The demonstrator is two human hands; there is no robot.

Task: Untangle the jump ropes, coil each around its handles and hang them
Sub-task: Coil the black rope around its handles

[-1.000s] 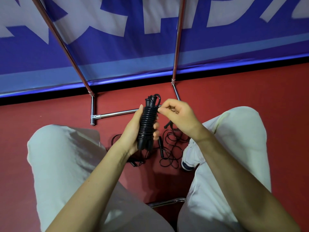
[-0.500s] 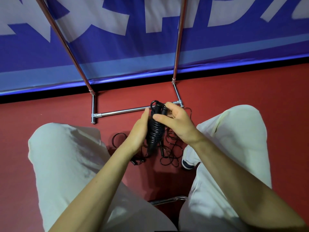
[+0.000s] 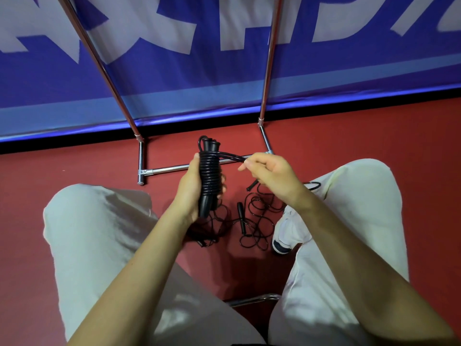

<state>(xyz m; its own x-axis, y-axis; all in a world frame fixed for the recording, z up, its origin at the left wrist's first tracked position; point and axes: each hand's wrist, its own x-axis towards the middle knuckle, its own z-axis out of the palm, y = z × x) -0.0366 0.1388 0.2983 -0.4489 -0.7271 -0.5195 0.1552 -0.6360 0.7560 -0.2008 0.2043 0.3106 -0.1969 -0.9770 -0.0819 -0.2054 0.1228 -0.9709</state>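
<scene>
Left hand [image 3: 192, 193]: I've got it wrapped round the coiled jump rope [image 3: 209, 174], thumb on the far side, fingers [image 3: 222, 182] curled over the near side of the coils. Firm grip, bundle upright.

Coiled jump rope: black, both handles side by side w/ cord wound tight round them in stacked turns. Handle ends stick out above and below the coils. Held in the air above the floor [image 3: 374, 136], in front of the rack's bottom bar.

Free end of cord [image 3: 232, 156]: runs from the top of the coils off to the right, straight into my right hand. Looks taut; a doubled strand, I think, but can't tell for sure.

Right hand [image 3: 270, 174]: to the right of the coiled rope, approx same height as its top. Fingers curled, pinching the cord end at the fingertips.

Loose jump rope [image 3: 259, 221]: still tangled, lying on the floor below and right of the coiled one. One handle [image 3: 240, 217] lies among the loops, another [image 3: 252, 184] pokes out just under my right hand. More cord loops [image 3: 212, 228] under the left wrist.

Shoe [image 3: 287, 231]: white w/ dark toe, touching the loose rope's right edge.

Rack [image 3: 169, 168]: chrome tube frame beyond the coiled rope, two uprights rising past the blue and white banner [image 3: 224, 71].

Knees: pale trousers [image 3: 99, 233], either side of the ropes.
</scene>
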